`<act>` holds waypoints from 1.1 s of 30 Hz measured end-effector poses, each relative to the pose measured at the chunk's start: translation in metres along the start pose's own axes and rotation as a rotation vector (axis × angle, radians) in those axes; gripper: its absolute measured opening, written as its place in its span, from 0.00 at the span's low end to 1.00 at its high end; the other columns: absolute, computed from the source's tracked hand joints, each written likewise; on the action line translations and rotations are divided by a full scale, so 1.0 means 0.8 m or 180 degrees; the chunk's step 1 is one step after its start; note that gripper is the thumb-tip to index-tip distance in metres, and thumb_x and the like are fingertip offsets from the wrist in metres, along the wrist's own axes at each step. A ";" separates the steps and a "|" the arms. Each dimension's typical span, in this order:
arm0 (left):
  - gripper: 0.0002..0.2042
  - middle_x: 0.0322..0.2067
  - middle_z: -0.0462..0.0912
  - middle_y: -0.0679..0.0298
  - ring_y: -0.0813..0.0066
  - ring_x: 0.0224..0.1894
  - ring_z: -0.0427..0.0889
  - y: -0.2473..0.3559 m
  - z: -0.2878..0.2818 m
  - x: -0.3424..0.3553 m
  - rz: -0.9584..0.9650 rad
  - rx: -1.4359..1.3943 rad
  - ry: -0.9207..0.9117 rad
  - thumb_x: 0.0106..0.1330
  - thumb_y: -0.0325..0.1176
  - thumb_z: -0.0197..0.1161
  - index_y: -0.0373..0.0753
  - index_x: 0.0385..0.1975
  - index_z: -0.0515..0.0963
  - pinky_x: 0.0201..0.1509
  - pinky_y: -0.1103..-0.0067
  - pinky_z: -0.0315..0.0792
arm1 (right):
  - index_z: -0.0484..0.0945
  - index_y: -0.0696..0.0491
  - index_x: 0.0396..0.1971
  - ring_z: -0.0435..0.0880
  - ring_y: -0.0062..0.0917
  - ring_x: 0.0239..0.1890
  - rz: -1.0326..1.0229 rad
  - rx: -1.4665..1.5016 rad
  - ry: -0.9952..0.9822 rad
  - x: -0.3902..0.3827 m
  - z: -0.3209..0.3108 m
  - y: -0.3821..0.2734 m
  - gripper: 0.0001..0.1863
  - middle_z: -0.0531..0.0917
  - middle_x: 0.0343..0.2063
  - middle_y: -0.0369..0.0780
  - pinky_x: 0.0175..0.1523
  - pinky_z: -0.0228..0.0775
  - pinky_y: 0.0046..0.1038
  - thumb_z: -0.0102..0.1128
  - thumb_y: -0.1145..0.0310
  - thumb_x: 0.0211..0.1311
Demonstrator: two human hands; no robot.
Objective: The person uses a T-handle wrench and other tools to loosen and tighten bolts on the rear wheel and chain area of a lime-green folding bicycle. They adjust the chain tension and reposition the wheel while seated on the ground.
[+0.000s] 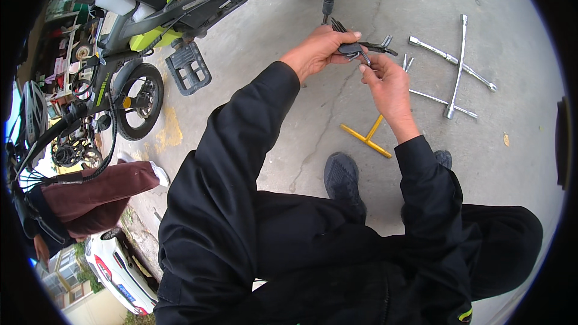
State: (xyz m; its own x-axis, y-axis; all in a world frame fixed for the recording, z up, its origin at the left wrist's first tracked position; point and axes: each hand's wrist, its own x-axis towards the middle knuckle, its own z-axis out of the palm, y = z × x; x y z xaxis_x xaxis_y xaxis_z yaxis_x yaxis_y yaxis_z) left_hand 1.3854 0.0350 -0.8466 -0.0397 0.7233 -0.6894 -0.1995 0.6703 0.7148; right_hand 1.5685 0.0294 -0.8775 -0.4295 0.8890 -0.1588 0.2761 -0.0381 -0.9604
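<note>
Yellow T-handle (366, 140) partly behind right hand (387, 86); silver cross wrench (460, 63) nearby.

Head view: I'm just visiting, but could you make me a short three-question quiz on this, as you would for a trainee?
1. What colour is the T-shaped tool nearest the left shoe?
2. True or false: the left hand holds a black folding tool.
3. Which lies farther right in the picture: (a) the T-shaped tool or (b) the crossed silver wrench?

Key: 1. Yellow. 2. True. 3. b.
</note>
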 end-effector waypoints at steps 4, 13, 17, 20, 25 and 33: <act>0.13 0.36 0.86 0.60 0.80 0.34 0.85 0.000 0.000 0.000 0.0100 -0.0010 -0.0100 0.67 0.39 0.62 0.34 0.40 0.77 0.36 0.88 0.81 | 0.78 0.63 0.41 0.82 0.18 0.31 -0.0135 -0.0319 0.0034 -0.004 -0.002 -0.007 0.11 0.84 0.32 0.39 0.38 0.76 0.23 0.62 0.71 0.62; 0.12 0.39 0.85 0.59 0.75 0.41 0.84 0.004 0.001 -0.007 0.0266 -0.0079 -0.0296 0.68 0.39 0.61 0.37 0.42 0.76 0.44 0.80 0.79 | 0.76 0.64 0.46 0.82 0.20 0.37 -0.0086 0.0356 -0.0025 -0.005 0.003 -0.007 0.14 0.84 0.38 0.42 0.43 0.76 0.23 0.58 0.70 0.66; 0.12 0.39 0.85 0.59 0.75 0.41 0.84 0.004 0.002 -0.009 0.0296 -0.0058 -0.0281 0.68 0.39 0.61 0.37 0.41 0.76 0.45 0.81 0.78 | 0.78 0.63 0.44 0.84 0.24 0.30 -0.0132 0.0710 0.0188 -0.007 0.008 -0.003 0.14 0.85 0.33 0.45 0.37 0.74 0.26 0.60 0.69 0.62; 0.12 0.39 0.85 0.59 0.75 0.41 0.84 0.002 0.002 -0.007 0.0247 -0.0124 -0.0264 0.67 0.40 0.61 0.37 0.41 0.76 0.45 0.81 0.78 | 0.77 0.63 0.44 0.84 0.25 0.30 -0.0113 0.0748 0.0190 -0.008 0.009 -0.002 0.14 0.85 0.33 0.45 0.37 0.74 0.27 0.59 0.69 0.63; 0.13 0.38 0.85 0.60 0.77 0.40 0.84 0.000 0.000 -0.002 0.0114 -0.0056 -0.0172 0.67 0.41 0.62 0.37 0.41 0.76 0.45 0.82 0.78 | 0.79 0.60 0.42 0.85 0.30 0.29 -0.0299 0.0313 0.0414 -0.010 0.007 -0.011 0.12 0.85 0.32 0.45 0.36 0.74 0.29 0.59 0.69 0.63; 0.13 0.39 0.85 0.60 0.79 0.40 0.83 -0.001 0.009 -0.003 0.0168 -0.0181 -0.0070 0.67 0.41 0.61 0.36 0.40 0.76 0.46 0.82 0.78 | 0.79 0.58 0.32 0.81 0.27 0.24 -0.1085 -0.1389 0.1009 -0.016 0.003 -0.028 0.09 0.83 0.25 0.40 0.29 0.70 0.28 0.61 0.66 0.62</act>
State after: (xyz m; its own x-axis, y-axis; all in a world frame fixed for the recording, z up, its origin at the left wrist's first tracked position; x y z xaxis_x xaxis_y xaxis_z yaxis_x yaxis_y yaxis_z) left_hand 1.3929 0.0338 -0.8449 -0.0302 0.7613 -0.6477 -0.2532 0.6211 0.7418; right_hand 1.5653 0.0177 -0.8543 -0.2983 0.9128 0.2789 0.5224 0.4007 -0.7527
